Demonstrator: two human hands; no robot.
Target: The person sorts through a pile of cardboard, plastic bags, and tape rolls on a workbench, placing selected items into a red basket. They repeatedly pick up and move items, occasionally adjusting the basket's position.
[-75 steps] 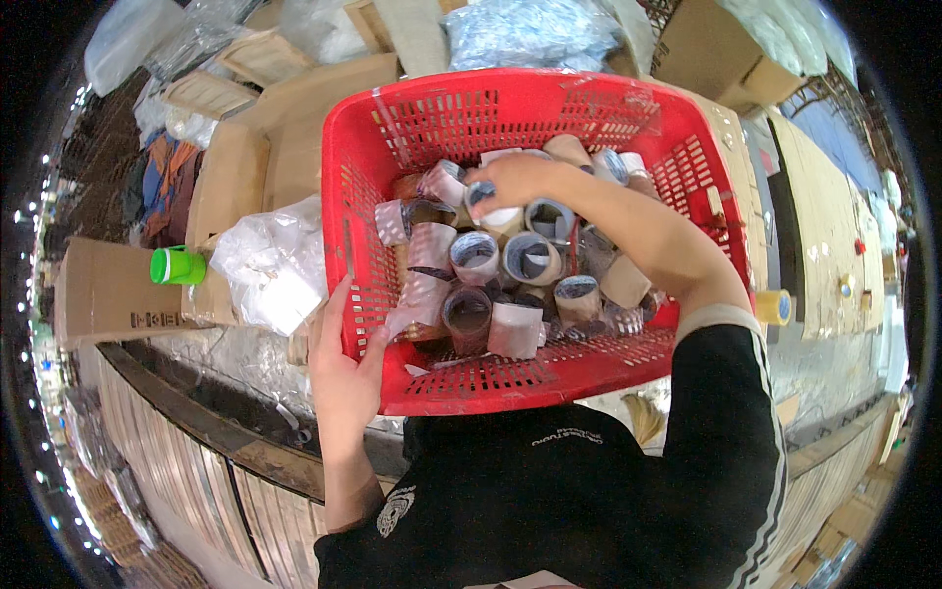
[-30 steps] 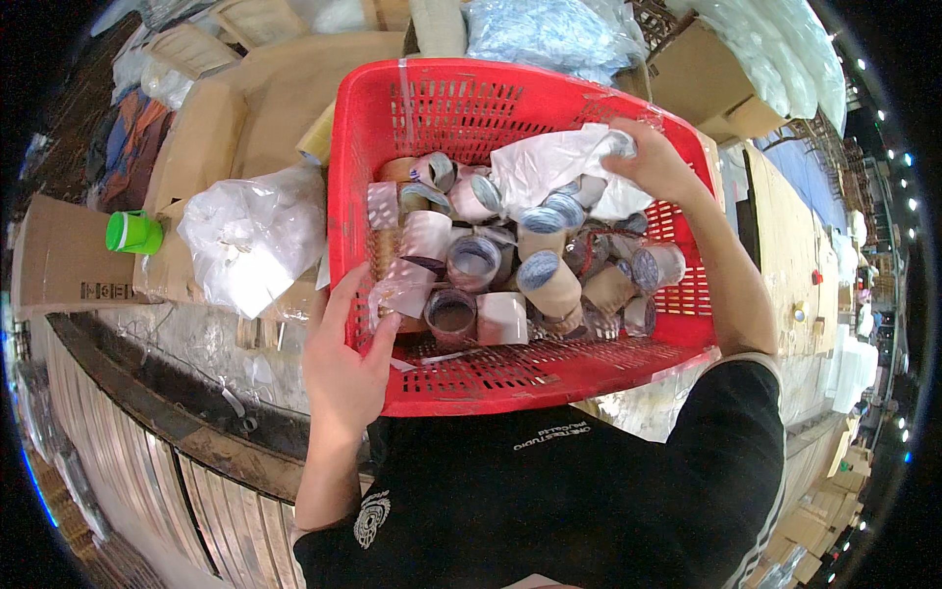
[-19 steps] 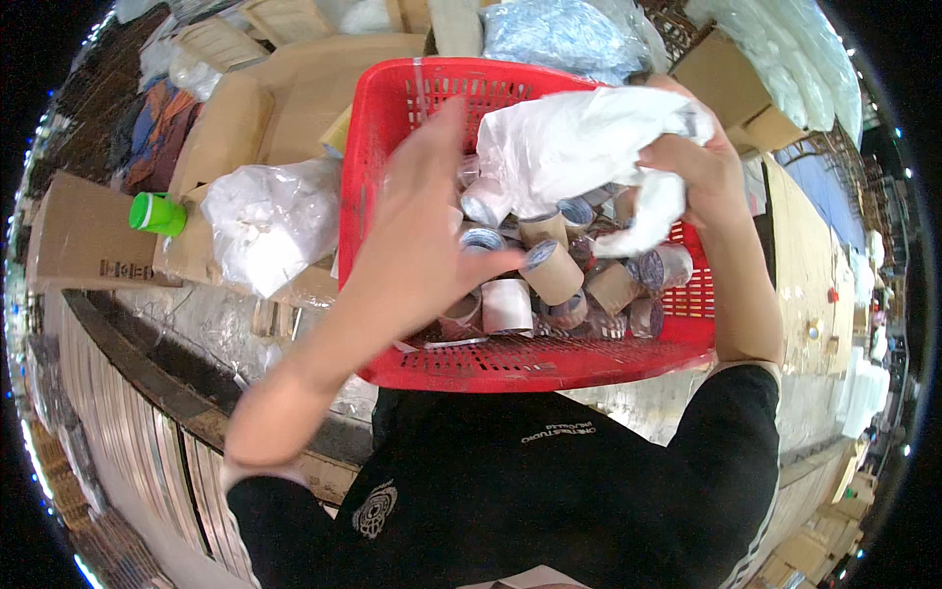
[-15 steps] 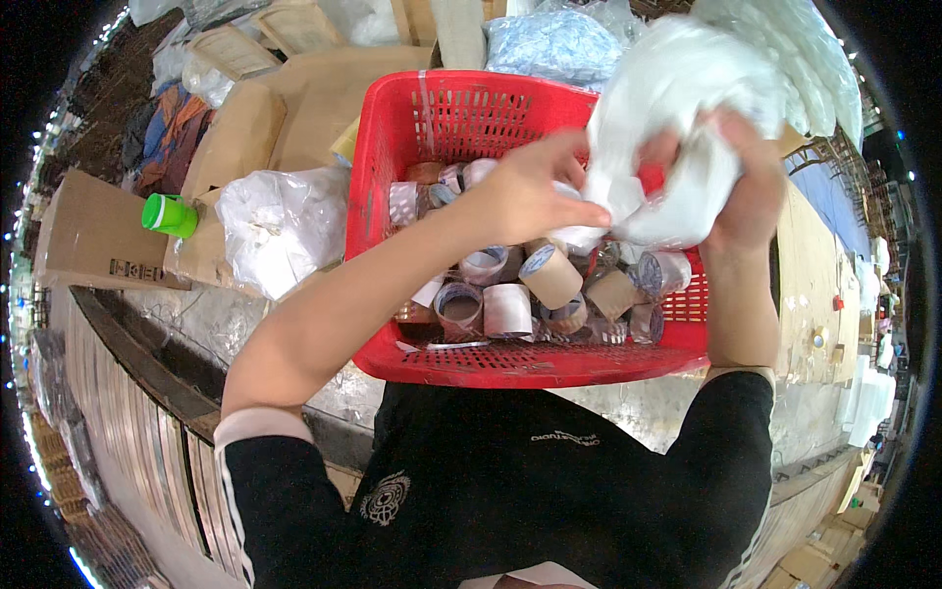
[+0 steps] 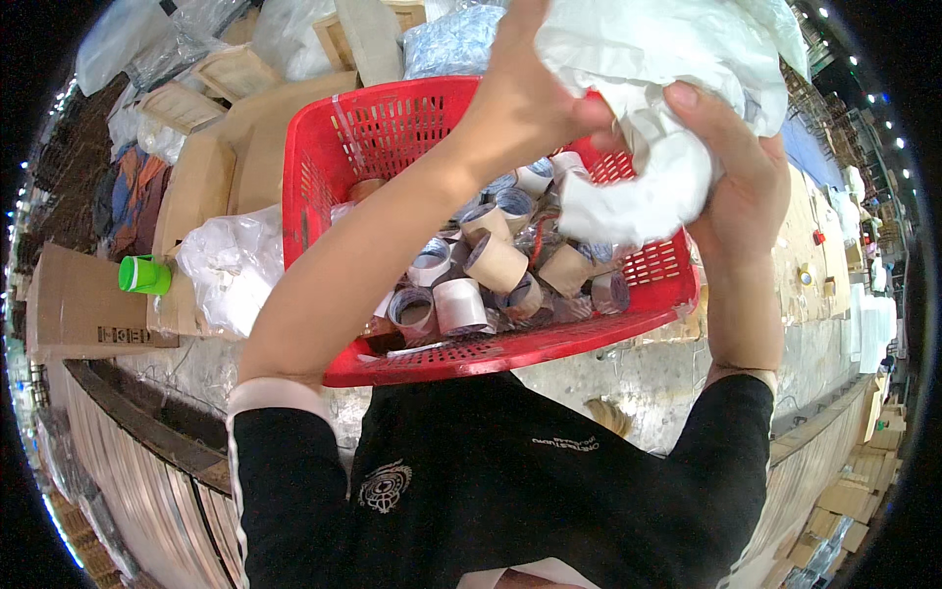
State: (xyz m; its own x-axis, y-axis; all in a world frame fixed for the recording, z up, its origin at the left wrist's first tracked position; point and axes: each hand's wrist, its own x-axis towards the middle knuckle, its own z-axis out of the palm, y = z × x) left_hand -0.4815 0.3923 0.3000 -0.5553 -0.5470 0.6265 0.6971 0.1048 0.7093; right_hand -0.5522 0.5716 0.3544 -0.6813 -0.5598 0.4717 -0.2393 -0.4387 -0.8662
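A crumpled white plastic bag (image 5: 648, 201) is held up over the far right part of a red plastic basket (image 5: 628, 331). My right hand (image 5: 731, 167) grips the bag from the right, thumb pressed on its front, the other fingers mostly behind it. My left hand (image 5: 535, 103) is at the bag's left edge, its thumb against the plastic; its fingertips run out of the picture at the top. Inside the basket lie several rolls of tape, among them a tan roll (image 5: 496, 262), a white roll (image 5: 460, 306) and a hollow roll core (image 5: 411, 308).
Left of the basket are a clear plastic bag with white contents (image 5: 231, 265), a small green cup (image 5: 144, 275) and a cardboard box (image 5: 88, 299). A bag of light blue material (image 5: 451, 44) lies behind the basket. More cardboard (image 5: 800, 245) lies to the right.
The white plastic bag and both hands have moved up, the left hand furthest. More of the rolls show now. My view has turned, so the basket appears shifted left and tilted.
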